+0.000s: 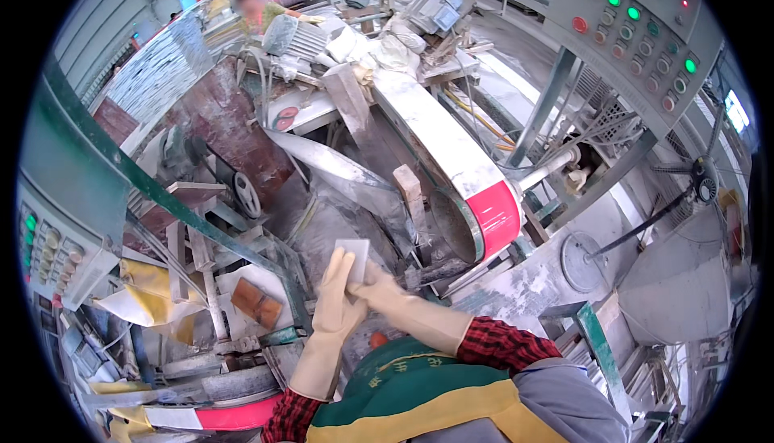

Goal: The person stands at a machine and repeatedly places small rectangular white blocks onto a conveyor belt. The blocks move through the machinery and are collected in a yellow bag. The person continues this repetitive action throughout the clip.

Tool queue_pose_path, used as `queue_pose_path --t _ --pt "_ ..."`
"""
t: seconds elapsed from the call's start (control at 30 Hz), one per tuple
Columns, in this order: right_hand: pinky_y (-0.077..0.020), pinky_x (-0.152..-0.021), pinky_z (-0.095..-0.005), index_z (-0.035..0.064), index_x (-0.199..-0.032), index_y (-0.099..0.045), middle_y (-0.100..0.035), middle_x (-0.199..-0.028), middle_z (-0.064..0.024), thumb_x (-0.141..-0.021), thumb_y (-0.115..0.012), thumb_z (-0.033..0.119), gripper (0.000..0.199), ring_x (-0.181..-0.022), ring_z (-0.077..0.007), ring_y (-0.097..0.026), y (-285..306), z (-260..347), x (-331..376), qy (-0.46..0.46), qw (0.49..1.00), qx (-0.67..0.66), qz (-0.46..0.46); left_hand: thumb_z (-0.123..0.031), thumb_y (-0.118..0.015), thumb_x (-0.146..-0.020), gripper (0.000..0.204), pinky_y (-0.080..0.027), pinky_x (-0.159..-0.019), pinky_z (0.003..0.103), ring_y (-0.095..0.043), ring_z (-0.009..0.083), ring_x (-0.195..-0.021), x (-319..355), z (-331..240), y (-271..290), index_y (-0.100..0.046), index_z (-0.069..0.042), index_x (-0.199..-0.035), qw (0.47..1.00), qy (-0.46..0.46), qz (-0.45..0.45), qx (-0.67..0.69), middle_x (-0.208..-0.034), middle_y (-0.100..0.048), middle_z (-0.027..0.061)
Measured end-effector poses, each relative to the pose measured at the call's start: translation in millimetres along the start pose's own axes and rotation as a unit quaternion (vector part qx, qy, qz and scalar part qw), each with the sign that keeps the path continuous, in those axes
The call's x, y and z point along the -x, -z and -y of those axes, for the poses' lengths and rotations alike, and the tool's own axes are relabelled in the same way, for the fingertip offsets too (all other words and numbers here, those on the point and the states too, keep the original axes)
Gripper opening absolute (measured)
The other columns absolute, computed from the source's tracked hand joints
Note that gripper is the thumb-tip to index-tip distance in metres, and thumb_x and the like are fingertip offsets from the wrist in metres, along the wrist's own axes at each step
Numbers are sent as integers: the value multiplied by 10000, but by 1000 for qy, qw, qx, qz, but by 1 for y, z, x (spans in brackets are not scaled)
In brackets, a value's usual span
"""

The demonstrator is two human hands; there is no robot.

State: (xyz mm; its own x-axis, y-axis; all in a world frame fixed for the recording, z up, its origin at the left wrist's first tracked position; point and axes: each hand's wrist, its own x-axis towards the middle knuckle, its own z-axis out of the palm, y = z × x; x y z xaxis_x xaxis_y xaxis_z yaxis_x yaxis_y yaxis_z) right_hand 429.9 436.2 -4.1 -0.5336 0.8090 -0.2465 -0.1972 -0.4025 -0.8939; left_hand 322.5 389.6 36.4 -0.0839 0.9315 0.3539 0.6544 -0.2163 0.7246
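A dusty workshop crowded with machinery spreads around, with a grey control panel (613,64) at the upper right and a white-and-red machine guard (492,213) ahead of the hands. Before the worker's body, a small pale slab (355,257) stands up between the two cream gloves, its upper end clear of the fingers. The left hand (330,294) grips its left side, fingers close together and reaching up along it; the right hand (377,291) meets its lower right part with bent fingers, though whether they pinch it I cannot tell. The gloves cover the slab's lower end, and both thumbs are hard to make out. Far back, a co-worker (262,14) is blurred and partly hidden behind equipment, while the rim cuts off another panel (60,257) at the left
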Motion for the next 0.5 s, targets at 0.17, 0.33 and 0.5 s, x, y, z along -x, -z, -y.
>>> queue_pose_path --t 0.17,0.33,0.5 --pt "-422 -958 -327 29 -1421 -211 -538 -1221 -145 -789 -571 -57 732 -1113 -236 -533 81 43 -2 85 961 69 -254 -98 -746 -721 665 -276 -1075 370 -350 328 -1311 5 -8 38 -437 7 -1301 991 -18 129 -39 -1404 -354 235" --pt "-534 -760 -384 182 -1431 -187 -542 -1147 -127 -768 -568 -34 794 -950 -265 -587 261 28 -44 200 854 53 -477 -46 -675 -735 534 -293 -1072 373 -402 332 -1263 142 113 157 -500 -3 -1238 929 301 -96 -192 -1324 -447 236" --pt "-550 -676 -441 185 -1422 -235 -473 -1229 -157 -731 -530 -99 803 -981 -327 -565 281 58 -34 89 866 -66 -488 -442 -566 -847 639 -328 -1032 417 -377 361 -1247 264 110 242 -412 -38 -1317 613 622 -129 -470 -1375 -372 212"
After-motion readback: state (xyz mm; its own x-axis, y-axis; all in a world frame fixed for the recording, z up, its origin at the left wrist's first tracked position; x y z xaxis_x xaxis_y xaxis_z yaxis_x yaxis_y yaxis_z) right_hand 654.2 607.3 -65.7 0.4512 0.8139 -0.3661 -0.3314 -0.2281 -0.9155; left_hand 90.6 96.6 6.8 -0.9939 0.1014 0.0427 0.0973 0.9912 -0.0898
